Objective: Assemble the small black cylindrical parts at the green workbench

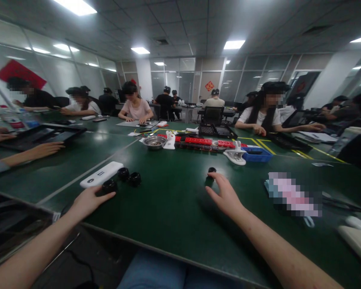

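My left hand [88, 200] rests on the green table [168, 200] with its thumb against a small black round part [109, 186]; its fingers curl under and are partly hidden. Two more black round parts [123, 173] [134, 178] lie just beyond, next to a white flat power bank [101, 174]. My right hand [225, 196] lies flat on the table with fingers stretched out, fingertips just short of another small black round part [211, 170].
At mid-table sit a metal bowl [154, 142], red strips [198, 141], white clip-like tools [236, 154] and a blue tray [257, 154]. Several people sit around the table. A dark tray [42, 135] lies at left, white objects [357, 237] at right.
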`<control>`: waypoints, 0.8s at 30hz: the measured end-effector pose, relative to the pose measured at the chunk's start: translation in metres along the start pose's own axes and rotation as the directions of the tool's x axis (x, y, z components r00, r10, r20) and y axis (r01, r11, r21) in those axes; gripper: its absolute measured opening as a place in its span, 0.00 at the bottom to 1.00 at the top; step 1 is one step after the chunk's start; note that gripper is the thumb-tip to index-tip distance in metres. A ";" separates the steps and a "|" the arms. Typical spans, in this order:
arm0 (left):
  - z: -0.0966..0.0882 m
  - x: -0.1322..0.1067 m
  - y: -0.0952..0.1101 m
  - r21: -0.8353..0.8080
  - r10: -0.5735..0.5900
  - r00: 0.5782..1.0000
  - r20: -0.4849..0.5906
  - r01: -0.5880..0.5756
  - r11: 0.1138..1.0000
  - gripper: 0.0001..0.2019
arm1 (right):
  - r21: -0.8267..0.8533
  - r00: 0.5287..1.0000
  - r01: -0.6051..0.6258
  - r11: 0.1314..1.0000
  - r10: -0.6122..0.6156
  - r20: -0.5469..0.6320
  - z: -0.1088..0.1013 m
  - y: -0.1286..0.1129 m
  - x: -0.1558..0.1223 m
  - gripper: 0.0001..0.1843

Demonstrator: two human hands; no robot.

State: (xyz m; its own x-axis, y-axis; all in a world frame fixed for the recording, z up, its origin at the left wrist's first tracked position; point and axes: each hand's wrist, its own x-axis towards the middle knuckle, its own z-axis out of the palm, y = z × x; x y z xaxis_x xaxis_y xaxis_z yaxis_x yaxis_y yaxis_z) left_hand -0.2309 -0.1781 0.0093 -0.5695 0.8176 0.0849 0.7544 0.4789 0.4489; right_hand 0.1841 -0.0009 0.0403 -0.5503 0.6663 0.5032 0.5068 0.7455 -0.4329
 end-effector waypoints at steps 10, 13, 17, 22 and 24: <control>-0.003 -0.012 0.011 0.182 0.033 0.982 -0.188 0.002 0.983 0.32 | -0.013 0.998 -0.007 1.000 0.007 -0.066 -0.005 0.008 0.002 0.20; 0.003 -0.032 0.039 0.190 0.215 0.886 -0.411 -0.148 0.971 0.30 | -0.047 0.994 -0.035 0.998 0.030 -0.104 -0.011 0.013 0.007 0.21; 0.028 -0.053 0.105 0.103 0.637 0.719 -0.278 -0.637 0.764 0.19 | -0.055 0.974 -0.213 0.976 0.207 -0.093 -0.016 0.027 0.019 0.23; 0.073 -0.061 0.195 -0.128 0.840 0.527 0.132 -0.831 0.542 0.12 | -0.054 0.951 -0.308 0.950 0.306 -0.030 -0.007 0.051 0.034 0.21; 0.092 -0.057 0.224 -0.203 0.848 0.482 0.218 -0.828 0.523 0.11 | -0.060 0.948 -0.318 0.946 0.318 -0.014 0.002 0.058 0.039 0.22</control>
State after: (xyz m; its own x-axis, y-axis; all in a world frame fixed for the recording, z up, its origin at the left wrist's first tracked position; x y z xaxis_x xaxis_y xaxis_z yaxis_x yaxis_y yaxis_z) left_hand 0.0003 -0.0881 0.0235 0.4367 0.8703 0.2277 0.7998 -0.4915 0.3446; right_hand 0.1911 0.0686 0.0336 -0.3513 0.8684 0.3499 0.6944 0.4923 -0.5248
